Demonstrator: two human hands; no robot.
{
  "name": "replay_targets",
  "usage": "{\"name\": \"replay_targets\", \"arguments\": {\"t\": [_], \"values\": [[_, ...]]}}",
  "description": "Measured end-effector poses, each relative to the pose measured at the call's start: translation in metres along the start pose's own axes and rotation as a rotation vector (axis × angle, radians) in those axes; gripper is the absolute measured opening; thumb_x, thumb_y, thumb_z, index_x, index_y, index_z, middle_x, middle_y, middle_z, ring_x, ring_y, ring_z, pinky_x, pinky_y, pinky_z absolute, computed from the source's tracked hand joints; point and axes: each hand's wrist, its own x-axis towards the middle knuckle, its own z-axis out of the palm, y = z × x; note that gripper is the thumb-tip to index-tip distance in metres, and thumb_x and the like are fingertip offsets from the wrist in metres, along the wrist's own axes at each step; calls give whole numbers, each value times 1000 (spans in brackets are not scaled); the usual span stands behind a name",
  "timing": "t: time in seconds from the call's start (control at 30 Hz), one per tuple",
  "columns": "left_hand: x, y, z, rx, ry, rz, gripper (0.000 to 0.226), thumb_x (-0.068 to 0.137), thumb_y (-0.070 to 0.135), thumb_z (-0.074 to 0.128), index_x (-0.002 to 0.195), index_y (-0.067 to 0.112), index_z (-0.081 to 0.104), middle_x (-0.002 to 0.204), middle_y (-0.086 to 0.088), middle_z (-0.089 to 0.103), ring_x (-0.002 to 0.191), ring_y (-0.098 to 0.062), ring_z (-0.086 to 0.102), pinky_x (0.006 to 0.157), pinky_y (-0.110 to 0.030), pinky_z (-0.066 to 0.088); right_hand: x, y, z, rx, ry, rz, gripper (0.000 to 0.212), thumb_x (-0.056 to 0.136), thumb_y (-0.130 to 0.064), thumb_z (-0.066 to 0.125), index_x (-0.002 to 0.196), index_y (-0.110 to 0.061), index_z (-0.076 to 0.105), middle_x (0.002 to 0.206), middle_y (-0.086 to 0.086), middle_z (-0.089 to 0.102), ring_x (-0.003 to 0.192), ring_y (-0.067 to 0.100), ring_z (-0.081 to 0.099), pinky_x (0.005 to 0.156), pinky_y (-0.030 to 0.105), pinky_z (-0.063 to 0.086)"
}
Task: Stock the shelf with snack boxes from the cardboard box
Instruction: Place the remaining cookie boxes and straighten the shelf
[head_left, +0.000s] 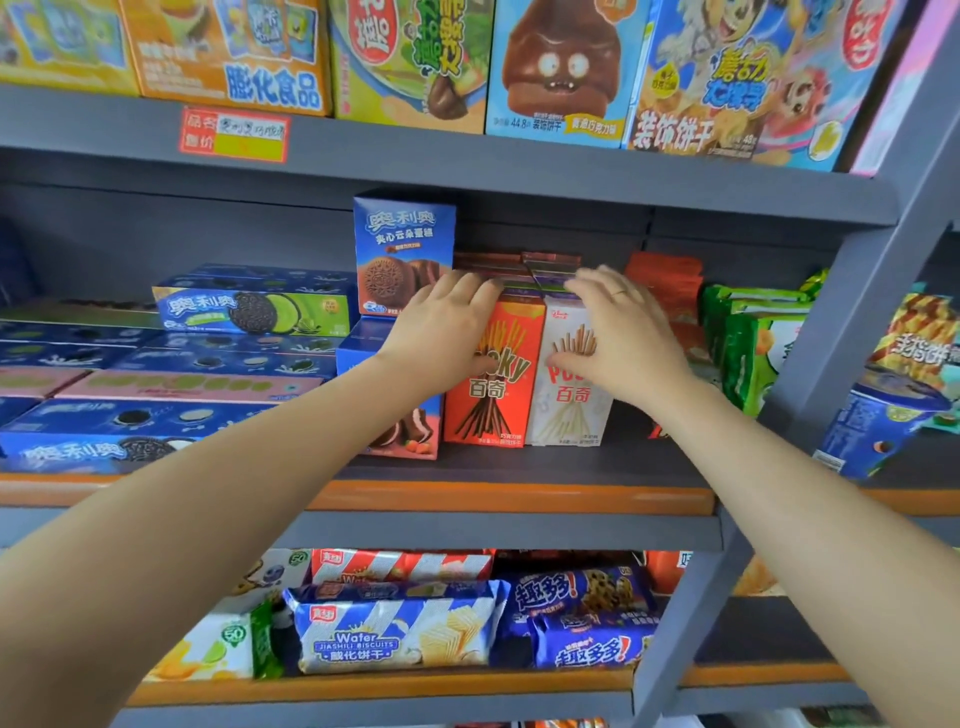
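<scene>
A red Pocky box (488, 410) and a white Pocky box (571, 410) stand upright side by side at the front of the middle shelf (519, 467). More boxes of the same kind (519, 262) line up behind them. My left hand (441, 327) lies over the red box, fingers flat across its top and thumb on its front face. My right hand (623, 332) rests the same way on the white box. The cardboard box is out of view.
A tall blue Oreo box (402, 244) stands just left of the Pocky. Flat Oreo boxes (156, 364) are stacked further left. Orange packs (665, 280) and green bags (753, 343) sit to the right, beside a grey shelf post (857, 291). Wafer packs (400, 634) fill the shelf below.
</scene>
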Motion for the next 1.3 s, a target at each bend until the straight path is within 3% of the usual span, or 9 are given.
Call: {"name": "replay_targets", "arguments": {"t": [0.13, 0.33, 0.63, 0.8, 0.9, 1.0, 1.1, 1.2, 1.3], "values": [[-19, -7, -3, -96, 28, -65, 96, 74, 48, 70, 145, 10, 18, 151, -10, 25, 140, -26, 22, 112, -39, 23, 5, -23, -1, -75, -50, -124, 80, 80, -55, 60, 143, -17, 29, 151, 3, 32, 139, 23, 27, 115, 39, 16], [-64, -36, -14, 88, -165, -119, 113, 64, 63, 69, 147, 12, 11, 155, -7, 17, 143, -25, 17, 114, -38, 21, 13, -39, 9, -253, -137, -206, 110, 69, -47, 76, 149, -18, 6, 156, 7, 17, 142, 26, 21, 116, 43, 10], [-75, -46, -2, 83, -135, -156, 88, 78, 48, 66, 144, 11, 24, 151, -10, 28, 140, -26, 24, 109, -40, 30, 11, -42, 16, -314, -86, -176, 102, 71, -37, 77, 146, -13, 13, 152, 9, 23, 139, 28, 25, 112, 45, 20], [-71, -42, 4, 108, -111, -161, 86, 79, 49, 65, 143, 8, 24, 150, -12, 27, 141, -27, 19, 113, -38, 21, 8, -37, 20, -309, -12, -193, 108, 69, -42, 77, 148, -13, 9, 157, 8, 13, 145, 24, 10, 116, 40, -2], [-69, -38, 2, 104, -54, -130, 92, 78, 54, 62, 145, 6, 20, 152, -13, 25, 143, -28, 17, 116, -39, 14, -6, -26, 17, -49, 140, -33, 116, 63, -47, 79, 148, -12, 9, 158, 8, 7, 146, 25, 6, 115, 37, -3], [-68, -32, 1, 90, 33, -38, 94, 71, 44, 74, 142, 2, 29, 146, -17, 37, 137, -33, 32, 112, -43, 25, -29, -10, 20, 395, 253, 346, 111, 66, -32, 81, 148, -11, 9, 156, 10, 10, 144, 25, 9, 118, 39, 10], [-63, -26, 4, 77, 55, 22, 97, 58, 31, 85, 137, -1, 39, 138, -23, 46, 122, -40, 49, 101, -48, 40, -41, 4, 29, 792, 82, 626, 106, 73, -19, 78, 148, -17, 3, 154, 3, 20, 141, 21, 20, 111, 40, 23], [-59, -20, 3, 67, 19, 39, 95, 67, 26, 81, 144, 7, 28, 146, -24, 32, 126, -41, 43, 101, -48, 40, -41, 12, 36, 937, -92, 649, 79, 77, -15, 75, 138, -16, 26, 133, -1, 49, 123, 18, 47, 93, 32, 40], [-56, -17, 4, 57, -44, 26, 90, 81, 29, 69, 148, 17, 12, 155, -17, 11, 134, -35, 33, 104, -43, 36, -38, 8, 37, 996, -137, 536, 38, 79, -2, 70, 102, -26, 52, 106, -5, 62, 94, 5, 58, 73, 17, 44]]}}
